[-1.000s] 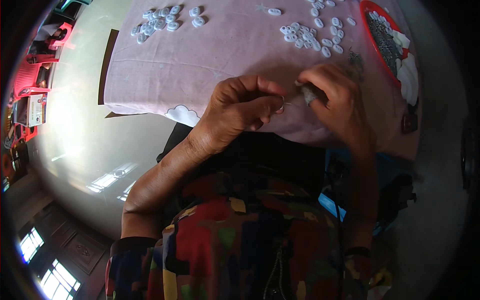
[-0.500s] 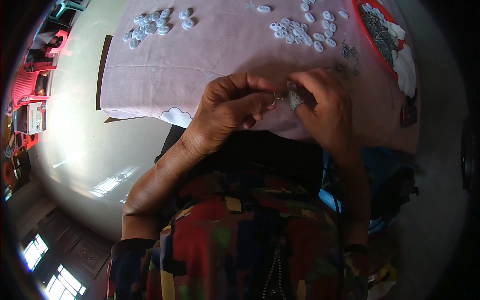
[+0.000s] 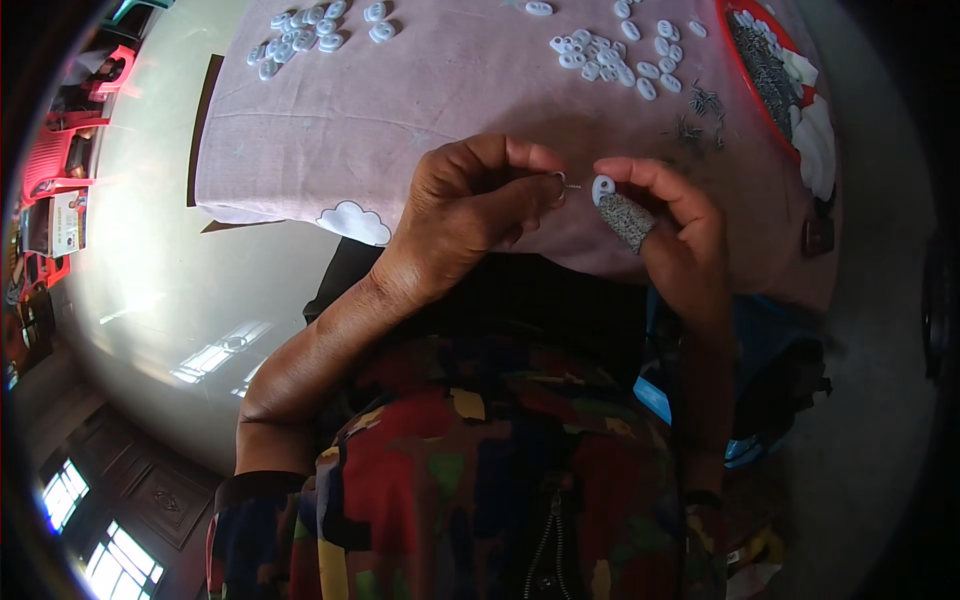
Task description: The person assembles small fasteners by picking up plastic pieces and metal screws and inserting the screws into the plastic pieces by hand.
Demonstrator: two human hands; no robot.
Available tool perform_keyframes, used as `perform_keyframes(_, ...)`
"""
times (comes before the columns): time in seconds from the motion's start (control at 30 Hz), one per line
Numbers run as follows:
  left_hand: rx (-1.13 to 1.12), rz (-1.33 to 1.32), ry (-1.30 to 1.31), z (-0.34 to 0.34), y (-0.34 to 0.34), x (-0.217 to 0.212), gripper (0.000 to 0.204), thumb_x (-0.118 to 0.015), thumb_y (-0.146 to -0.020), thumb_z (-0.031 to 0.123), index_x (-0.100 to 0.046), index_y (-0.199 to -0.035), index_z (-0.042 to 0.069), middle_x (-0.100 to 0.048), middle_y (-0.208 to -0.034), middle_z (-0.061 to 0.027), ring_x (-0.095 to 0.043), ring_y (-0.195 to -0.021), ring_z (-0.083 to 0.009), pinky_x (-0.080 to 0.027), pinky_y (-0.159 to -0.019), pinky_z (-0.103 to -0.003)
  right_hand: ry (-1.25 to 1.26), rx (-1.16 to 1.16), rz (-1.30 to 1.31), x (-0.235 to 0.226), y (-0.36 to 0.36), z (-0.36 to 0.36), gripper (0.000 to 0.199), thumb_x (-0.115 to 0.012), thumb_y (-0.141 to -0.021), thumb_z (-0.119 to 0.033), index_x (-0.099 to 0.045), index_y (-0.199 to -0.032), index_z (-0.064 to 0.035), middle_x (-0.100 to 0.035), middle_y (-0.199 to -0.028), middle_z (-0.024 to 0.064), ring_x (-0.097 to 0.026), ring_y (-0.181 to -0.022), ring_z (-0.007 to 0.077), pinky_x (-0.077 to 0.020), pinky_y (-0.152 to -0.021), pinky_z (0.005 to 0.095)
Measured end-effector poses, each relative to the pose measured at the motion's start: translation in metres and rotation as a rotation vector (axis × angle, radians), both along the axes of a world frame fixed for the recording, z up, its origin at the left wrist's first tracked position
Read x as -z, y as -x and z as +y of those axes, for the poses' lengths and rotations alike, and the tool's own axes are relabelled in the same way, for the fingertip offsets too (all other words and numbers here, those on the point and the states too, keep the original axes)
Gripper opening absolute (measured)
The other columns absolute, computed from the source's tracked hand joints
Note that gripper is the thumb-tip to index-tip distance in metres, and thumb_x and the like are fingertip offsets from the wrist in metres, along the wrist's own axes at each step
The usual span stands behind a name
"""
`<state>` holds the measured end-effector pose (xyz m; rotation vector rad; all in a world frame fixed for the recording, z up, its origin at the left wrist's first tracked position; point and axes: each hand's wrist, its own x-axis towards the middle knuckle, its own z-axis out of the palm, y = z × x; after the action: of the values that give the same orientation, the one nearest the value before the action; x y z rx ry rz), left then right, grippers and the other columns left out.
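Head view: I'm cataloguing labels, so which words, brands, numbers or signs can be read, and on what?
Box at far left: print, too small and blurred to read.
White piece in the right hand: no lettering I can make out.
Otherwise, no readable text.

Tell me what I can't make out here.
All in the head view:
Pin: left end hidden by the left hand.
White piece: lower end hidden by the grey cover on the right hand.
Red tray: cut off by the top edge.
Loose grey bits: too small to count.
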<state>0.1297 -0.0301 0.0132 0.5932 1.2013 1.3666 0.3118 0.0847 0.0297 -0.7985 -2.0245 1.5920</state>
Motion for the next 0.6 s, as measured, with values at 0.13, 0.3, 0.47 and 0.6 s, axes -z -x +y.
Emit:
perform_keyframes(0.13, 0.014, -0.014, -0.011, 0.0007, -0.0003, 0.0016, 0.014, -0.065, -0.091, 0.008, -0.066, -0.104, 0.004, -0.067, -0.087, -0.0013, -0.054, -0.066, -0.0029, -0.041, -0.057, -0.018, 0.109, -0.013, -0.008, -0.0028, 0.0017, -0.0028, 0.036, -0.049, -0.082, 0.013, -0.064, -0.113, 0.0034, -0.067, -0.106, 0.0090, -0.062, -0.099, 0.0135, -0.0472, -0.092, 0.0268)
perform_keyframes(0.3, -0.004, 0.056, -0.078, 0.0012, -0.0025, 0.0052, 0.015, -0.066, -0.089, 0.006, -0.067, -0.104, 0.004, -0.067, -0.085, -0.0002, -0.053, -0.066, -0.0019, -0.040, -0.057, -0.017, 0.157, -0.013, 0.038, -0.0005, 0.0024, -0.0042, 0.039, -0.046, -0.081, 0.015, -0.063, -0.114, 0.0046, -0.066, -0.108, 0.0106, -0.062, -0.103, 0.0149, -0.0466, -0.094, 0.0276)
perform_keyframes(0.47, 0.005, 0.080, -0.085, 0.0015, -0.0025, 0.0055, 0.014, -0.067, -0.089, 0.005, -0.067, -0.103, 0.004, -0.067, -0.084, 0.0001, -0.053, -0.065, -0.0014, -0.041, -0.056, -0.017, 0.126, -0.032, 0.050, 0.0018, 0.0031, -0.0041, 0.040, -0.045, -0.079, 0.016, -0.062, -0.114, 0.0056, -0.066, -0.109, 0.0115, -0.062, -0.103, 0.0156, -0.0472, -0.094, 0.0280)
perform_keyframes(0.6, 0.010, 0.108, -0.108, 0.0008, -0.0017, 0.0069, 0.015, -0.067, -0.089, 0.004, -0.068, -0.104, 0.004, -0.067, -0.084, 0.0004, -0.054, -0.066, -0.0015, -0.042, -0.056, -0.017, 0.137, -0.039, 0.056, 0.0021, 0.0041, -0.0044, 0.040, -0.045, -0.079, 0.016, -0.063, -0.113, 0.0052, -0.066, -0.107, 0.0110, -0.062, -0.102, 0.0150, -0.0477, -0.093, 0.0276)
